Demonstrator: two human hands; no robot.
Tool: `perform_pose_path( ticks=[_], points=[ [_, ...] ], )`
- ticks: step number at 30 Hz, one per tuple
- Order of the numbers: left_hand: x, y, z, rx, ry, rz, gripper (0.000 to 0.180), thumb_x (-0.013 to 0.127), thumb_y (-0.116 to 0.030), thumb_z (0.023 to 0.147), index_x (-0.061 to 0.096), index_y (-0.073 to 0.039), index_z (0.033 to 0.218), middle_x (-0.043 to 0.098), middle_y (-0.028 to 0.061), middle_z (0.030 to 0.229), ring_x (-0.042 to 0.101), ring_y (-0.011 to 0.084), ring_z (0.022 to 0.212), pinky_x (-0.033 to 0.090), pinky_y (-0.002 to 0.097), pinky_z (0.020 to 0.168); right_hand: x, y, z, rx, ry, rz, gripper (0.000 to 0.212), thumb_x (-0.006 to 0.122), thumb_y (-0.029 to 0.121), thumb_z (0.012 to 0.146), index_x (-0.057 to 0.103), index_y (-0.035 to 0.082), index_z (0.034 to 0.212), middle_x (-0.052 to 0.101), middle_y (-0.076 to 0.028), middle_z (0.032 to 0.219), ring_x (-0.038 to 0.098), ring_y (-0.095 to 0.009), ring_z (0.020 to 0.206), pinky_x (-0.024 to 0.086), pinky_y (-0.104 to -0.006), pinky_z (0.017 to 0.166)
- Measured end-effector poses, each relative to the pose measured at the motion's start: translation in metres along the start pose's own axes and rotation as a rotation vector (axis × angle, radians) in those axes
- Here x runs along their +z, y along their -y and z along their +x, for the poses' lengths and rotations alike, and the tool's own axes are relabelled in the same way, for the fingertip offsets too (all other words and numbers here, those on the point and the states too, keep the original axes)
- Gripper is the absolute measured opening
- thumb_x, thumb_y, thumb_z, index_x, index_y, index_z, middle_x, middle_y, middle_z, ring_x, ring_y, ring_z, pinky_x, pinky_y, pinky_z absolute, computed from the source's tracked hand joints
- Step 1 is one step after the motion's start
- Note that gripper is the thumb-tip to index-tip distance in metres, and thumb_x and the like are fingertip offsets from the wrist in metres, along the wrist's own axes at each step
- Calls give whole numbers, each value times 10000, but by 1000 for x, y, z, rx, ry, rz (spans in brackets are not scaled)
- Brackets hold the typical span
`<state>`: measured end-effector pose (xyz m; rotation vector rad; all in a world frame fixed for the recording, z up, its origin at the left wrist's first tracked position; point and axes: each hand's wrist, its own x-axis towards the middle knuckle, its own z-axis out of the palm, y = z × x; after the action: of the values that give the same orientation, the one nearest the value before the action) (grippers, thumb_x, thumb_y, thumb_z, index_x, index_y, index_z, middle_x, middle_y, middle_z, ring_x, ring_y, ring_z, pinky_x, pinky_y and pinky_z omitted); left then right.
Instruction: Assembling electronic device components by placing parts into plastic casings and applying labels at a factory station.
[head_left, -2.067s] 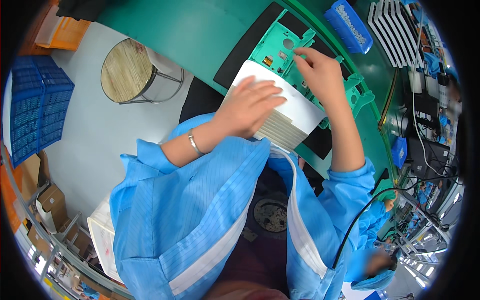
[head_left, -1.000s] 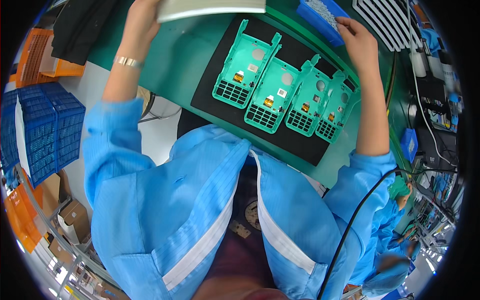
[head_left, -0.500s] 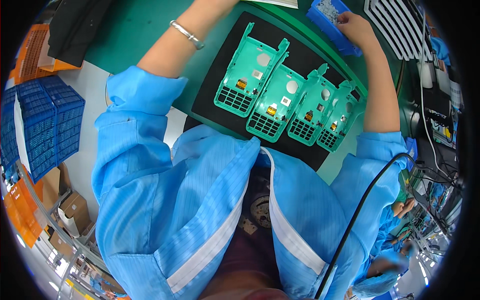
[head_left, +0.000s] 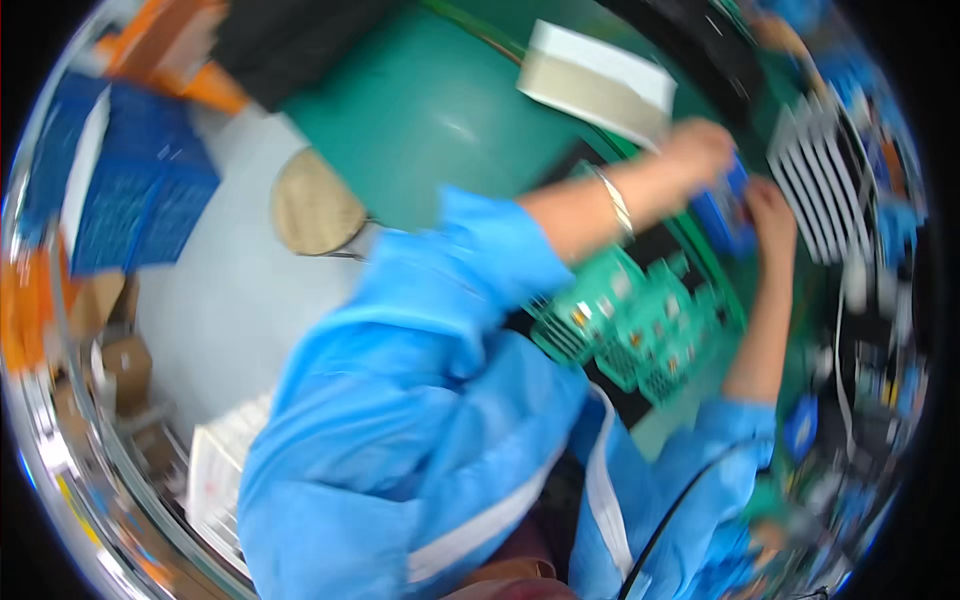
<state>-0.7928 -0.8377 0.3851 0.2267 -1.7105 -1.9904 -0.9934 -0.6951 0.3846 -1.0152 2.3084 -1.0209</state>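
Observation:
My left hand (head_left: 700,150) reaches across to the right and hangs over the far end of a small blue bin (head_left: 715,222); its fingers are smeared by motion. My right hand (head_left: 774,208) is at the bin's right side, fingers curled together, and whatever they hold is too blurred to make out. The bin's contents are mostly hidden. Below my left forearm, several green plastic device housings with keypad grids (head_left: 655,335) lie side by side on a black mat (head_left: 632,408). My left forearm covers part of the leftmost ones.
A white box or stack of sheets (head_left: 600,85) lies beyond my left hand. White slatted racks (head_left: 822,180) stand right of the bin. Left of the green table (head_left: 420,130) are a round stool (head_left: 318,203) and blue crates (head_left: 145,185). A black cable (head_left: 690,490) crosses my right sleeve.
My left hand has swung right from the far left of the housings to the blue bin. My right hand has come from inside the bin to its side. The whole view has shifted and blurred.

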Motion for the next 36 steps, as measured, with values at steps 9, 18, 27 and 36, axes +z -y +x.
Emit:
perform_pose_path(
  ticks=[9,18,27,36],
  points=[
    [48,21,-29,-277,-270,-853,461,404,-477,969,563,-47,919,569,42,795,534,138,711,433,291,567,62,134,-107,-253,95,-192,240,605,101,881,613,-23,1086,658,-77,941,609,-151,837,488,-274,748],
    [19,7,-109,-341,-321,-1034,177,496,-186,940,530,-18,984,550,65,838,560,148,768,487,269,681,90,143,-177,-495,122,33,247,550,9,872,603,-42,1108,613,-156,1140,597,-244,1038,465,-328,887],
    [-32,-15,-192,-218,-270,-946,267,531,-154,942,507,17,1146,606,134,974,622,175,885,531,276,816,20,18,-282,-406,-555,-347,338,587,245,904,639,-34,1087,641,-185,1104,616,-308,894,475,-391,839],
    [-18,-21,-223,-288,-245,-1056,258,480,-239,973,577,-13,1050,625,105,965,614,211,939,509,357,876,92,-8,-284,415,-314,241,446,610,263,887,570,-21,1228,638,-125,1101,573,-176,980,445,-293,878]
  ],
)
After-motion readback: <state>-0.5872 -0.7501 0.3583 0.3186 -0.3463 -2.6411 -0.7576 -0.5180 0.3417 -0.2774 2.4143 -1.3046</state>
